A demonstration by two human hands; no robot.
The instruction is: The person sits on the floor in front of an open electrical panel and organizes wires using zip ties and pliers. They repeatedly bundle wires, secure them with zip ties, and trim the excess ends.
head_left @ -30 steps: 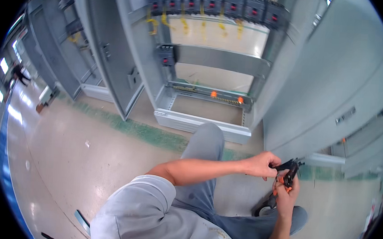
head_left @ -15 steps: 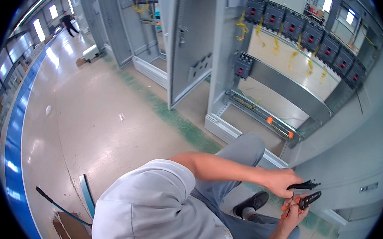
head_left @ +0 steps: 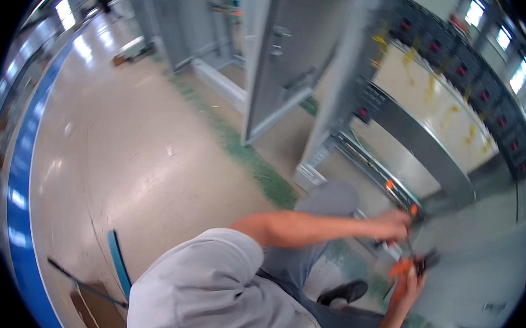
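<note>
My right hand [head_left: 412, 287] is closed around wire strippers [head_left: 429, 261] with orange handles and a dark head, low on the right. Just above it, my left hand [head_left: 393, 227] is closed, its fingers smeared by motion. A thin dark wire [head_left: 411, 246] runs from the left fingers down to the strippers' head. Something dark shows under the left hand, too blurred to make out. Both hands are in front of my bent knees, beside the open grey electrical cabinet [head_left: 316, 144].
Circuit breakers [head_left: 459, 68] with yellow wires line the cabinet, above a metal crossbar [head_left: 420, 135]. Its grey door panel [head_left: 481, 270] is at the right. Another cabinet's door [head_left: 291, 62] stands open further left. Cardboard [head_left: 97, 308] lies behind me; a person [head_left: 105, 3] is far off.
The view has swung and blurred. My left hand has lifted away from the strippers, leaving a wider gap spanned by the wire. The black bundle seen at its fingers before no longer shows clearly.
</note>
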